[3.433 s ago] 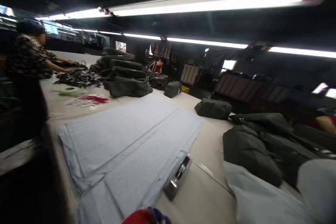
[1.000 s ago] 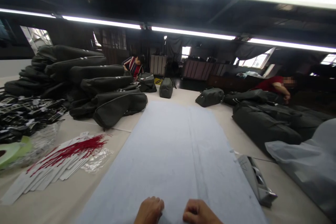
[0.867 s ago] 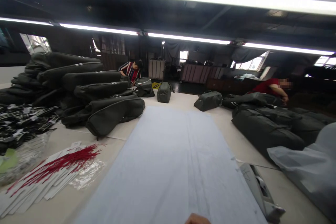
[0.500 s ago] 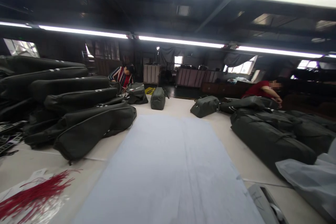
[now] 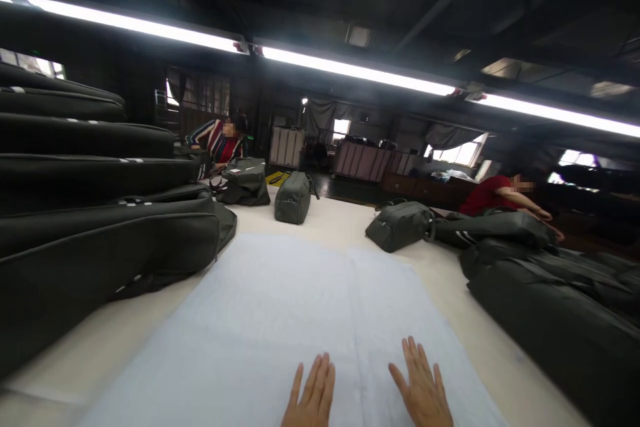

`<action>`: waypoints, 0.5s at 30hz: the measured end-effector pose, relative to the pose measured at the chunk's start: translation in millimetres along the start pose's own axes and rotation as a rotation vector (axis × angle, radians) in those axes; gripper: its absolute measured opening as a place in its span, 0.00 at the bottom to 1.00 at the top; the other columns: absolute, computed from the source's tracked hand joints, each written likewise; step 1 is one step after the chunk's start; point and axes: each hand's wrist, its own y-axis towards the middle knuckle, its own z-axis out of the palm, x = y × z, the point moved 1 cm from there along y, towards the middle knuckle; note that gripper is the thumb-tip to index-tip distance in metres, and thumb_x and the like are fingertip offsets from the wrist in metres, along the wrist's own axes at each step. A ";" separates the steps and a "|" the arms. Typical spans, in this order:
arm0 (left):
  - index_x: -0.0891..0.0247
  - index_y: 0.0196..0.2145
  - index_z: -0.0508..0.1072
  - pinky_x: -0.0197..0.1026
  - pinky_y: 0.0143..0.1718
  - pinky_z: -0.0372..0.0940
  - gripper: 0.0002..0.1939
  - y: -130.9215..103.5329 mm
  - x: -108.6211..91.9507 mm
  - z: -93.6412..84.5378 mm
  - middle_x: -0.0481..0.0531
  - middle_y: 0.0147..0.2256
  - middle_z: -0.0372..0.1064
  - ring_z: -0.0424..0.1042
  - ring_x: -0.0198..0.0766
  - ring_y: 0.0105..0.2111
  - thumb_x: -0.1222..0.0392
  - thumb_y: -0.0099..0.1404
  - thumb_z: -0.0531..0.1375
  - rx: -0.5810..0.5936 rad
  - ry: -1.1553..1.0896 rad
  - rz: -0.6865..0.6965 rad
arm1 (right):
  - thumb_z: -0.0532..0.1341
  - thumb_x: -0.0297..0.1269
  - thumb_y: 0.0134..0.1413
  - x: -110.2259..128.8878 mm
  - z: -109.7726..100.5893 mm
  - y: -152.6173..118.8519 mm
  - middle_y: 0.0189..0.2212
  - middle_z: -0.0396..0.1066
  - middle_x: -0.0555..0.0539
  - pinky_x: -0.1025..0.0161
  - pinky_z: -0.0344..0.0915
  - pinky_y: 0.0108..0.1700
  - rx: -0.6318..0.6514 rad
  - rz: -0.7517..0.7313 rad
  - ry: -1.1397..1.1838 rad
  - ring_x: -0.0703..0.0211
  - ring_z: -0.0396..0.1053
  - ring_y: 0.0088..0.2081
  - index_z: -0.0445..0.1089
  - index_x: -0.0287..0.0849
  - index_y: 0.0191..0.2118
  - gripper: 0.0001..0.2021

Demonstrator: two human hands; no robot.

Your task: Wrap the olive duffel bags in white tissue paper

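A pale bluish-white sheet [image 5: 280, 300] lies spread along the middle of the table, with a few creases near its centre line. Over its near part is my left hand [image 5: 313, 393], palm down with fingers stretched out, holding nothing. To the right of it, my right hand [image 5: 423, 387] is also flat with its fingers spread, near the sheet's right side. Both hands appear to rest on the sheet, though exact contact is hard to tell. My wrists are cut off by the bottom edge of the view.
Dark green bags are stacked at the left [image 5: 110, 247], and more dark bags [image 5: 555, 320] lie at the right. Two smaller duffel bags, one [image 5: 294, 199] left and one [image 5: 403, 225] right, stand beyond the sheet on the pale table [image 5: 345, 213]. Two people work at the far side.
Both my hands have come into view over the sheet. The view has moved forward, so the bags look nearer; the red strings and the grey object at lower right have left the picture.
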 end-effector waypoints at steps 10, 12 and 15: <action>0.69 0.67 0.45 0.61 0.67 0.41 0.41 78.9 35.9 38.0 0.61 0.67 0.38 0.38 0.50 0.67 0.38 0.67 0.49 0.064 -0.055 -0.025 | 0.41 0.45 0.61 -9.2 65.9 23.3 0.67 0.44 0.44 0.35 0.38 0.64 0.015 -0.176 -0.257 0.44 0.37 0.68 0.56 0.38 0.64 0.30; 0.68 0.67 0.48 0.59 0.67 0.43 0.35 79.1 35.5 37.7 0.59 0.67 0.40 0.40 0.48 0.67 0.44 0.70 0.48 0.053 -0.062 -0.048 | 0.38 0.42 0.63 -10.4 65.5 20.5 0.66 0.47 0.44 0.37 0.40 0.65 -0.045 -0.183 -0.252 0.45 0.39 0.68 0.58 0.38 0.63 0.28; 0.68 0.65 0.54 0.56 0.66 0.48 0.28 81.1 30.4 33.7 0.60 0.66 0.47 0.46 0.48 0.66 0.52 0.71 0.49 0.072 -0.045 -0.057 | 0.36 0.37 0.63 -10.4 63.2 20.8 0.63 0.54 0.43 0.40 0.41 0.65 -0.105 -0.183 -0.219 0.46 0.46 0.66 0.61 0.36 0.61 0.28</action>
